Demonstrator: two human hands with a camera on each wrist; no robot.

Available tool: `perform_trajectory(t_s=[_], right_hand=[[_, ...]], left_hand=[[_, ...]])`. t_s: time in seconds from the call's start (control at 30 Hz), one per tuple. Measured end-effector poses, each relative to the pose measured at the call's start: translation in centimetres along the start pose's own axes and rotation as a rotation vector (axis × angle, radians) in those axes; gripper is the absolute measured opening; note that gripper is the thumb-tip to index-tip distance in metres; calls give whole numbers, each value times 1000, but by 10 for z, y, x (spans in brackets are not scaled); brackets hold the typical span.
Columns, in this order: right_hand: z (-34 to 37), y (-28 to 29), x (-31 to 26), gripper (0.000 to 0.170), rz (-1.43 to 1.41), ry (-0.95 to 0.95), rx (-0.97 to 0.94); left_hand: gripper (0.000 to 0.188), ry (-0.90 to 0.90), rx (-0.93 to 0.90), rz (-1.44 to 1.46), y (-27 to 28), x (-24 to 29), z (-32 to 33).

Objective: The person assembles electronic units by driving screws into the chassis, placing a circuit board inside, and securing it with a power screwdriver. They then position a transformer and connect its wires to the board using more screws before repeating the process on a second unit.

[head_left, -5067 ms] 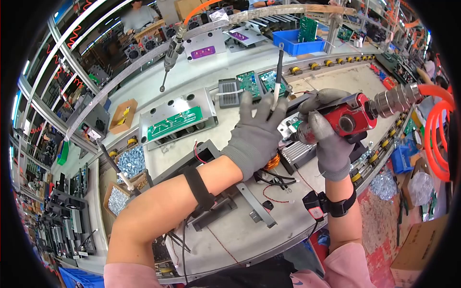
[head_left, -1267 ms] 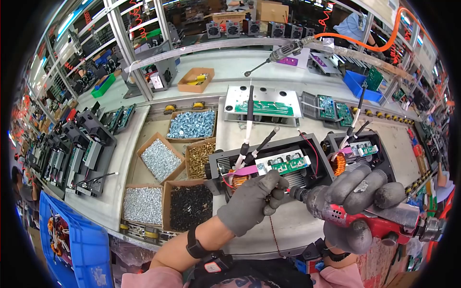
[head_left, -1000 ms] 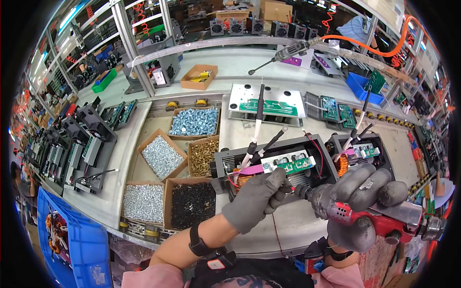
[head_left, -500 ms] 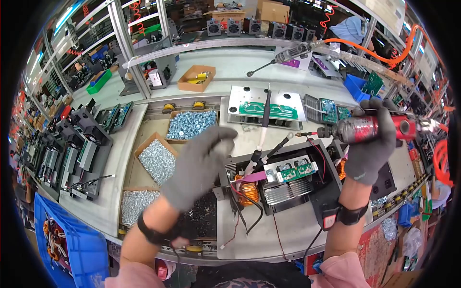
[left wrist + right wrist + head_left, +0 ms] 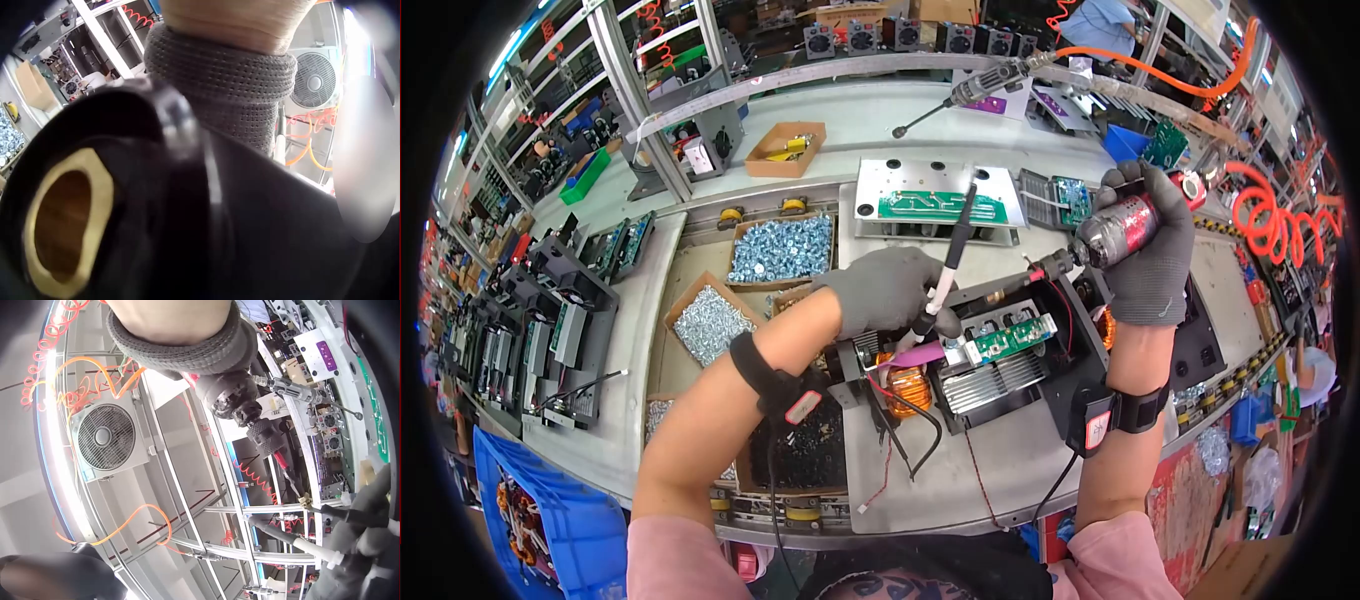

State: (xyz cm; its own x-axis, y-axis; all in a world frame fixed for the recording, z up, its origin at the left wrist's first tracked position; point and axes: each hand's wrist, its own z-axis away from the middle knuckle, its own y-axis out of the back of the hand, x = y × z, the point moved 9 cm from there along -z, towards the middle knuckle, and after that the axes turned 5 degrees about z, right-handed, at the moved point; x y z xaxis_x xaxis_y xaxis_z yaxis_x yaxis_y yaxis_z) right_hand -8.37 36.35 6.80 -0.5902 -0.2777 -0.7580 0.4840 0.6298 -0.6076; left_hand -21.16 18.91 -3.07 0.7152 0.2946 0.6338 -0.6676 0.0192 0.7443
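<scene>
My gloved left hand [image 5: 888, 290] reaches over the dark metal housing [image 5: 1065, 385]. Its fingers are curled about the cables, where a white-sleeved cable [image 5: 952, 262] with a black end rises. Gripped in my gloved right hand [image 5: 1152, 260] is a red air screwdriver [image 5: 1122, 230], pointing left over the housing. In the right wrist view a brass-coloured screw [image 5: 305, 501] sits at the bit's tip, close against a black cable end [image 5: 337, 514]. Inside the housing are a copper coil [image 5: 910, 392], a finned heatsink [image 5: 995, 387] and a green circuit board [image 5: 1015, 338].
Left of the housing stand cardboard boxes of blue-silver screws [image 5: 780, 250], silver screws [image 5: 710, 325] and black screws [image 5: 800, 450]. A second air screwdriver [image 5: 990, 82] hangs at the back. A white metal panel [image 5: 940, 178] with a circuit board lies behind the housing.
My hands part from the bit, where they met a second ago. The left hand swings over the screw boxes, then onto the cables; the right lifts the air screwdriver behind the housing.
</scene>
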Motion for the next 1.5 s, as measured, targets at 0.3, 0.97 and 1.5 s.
perform_trajectory(t_s=[0.3,0.97,1.5], right_hand=[[63,-34,-14,31,411,200,17],[101,-91,-6,46,232,392,-875],[83,-99,19,35,488,72,-429]], left_hand=[[37,82,201,-380,9,19,7],[38,72,264,-204,4,3,2],[49,131,35,-30,11,-13,15]])
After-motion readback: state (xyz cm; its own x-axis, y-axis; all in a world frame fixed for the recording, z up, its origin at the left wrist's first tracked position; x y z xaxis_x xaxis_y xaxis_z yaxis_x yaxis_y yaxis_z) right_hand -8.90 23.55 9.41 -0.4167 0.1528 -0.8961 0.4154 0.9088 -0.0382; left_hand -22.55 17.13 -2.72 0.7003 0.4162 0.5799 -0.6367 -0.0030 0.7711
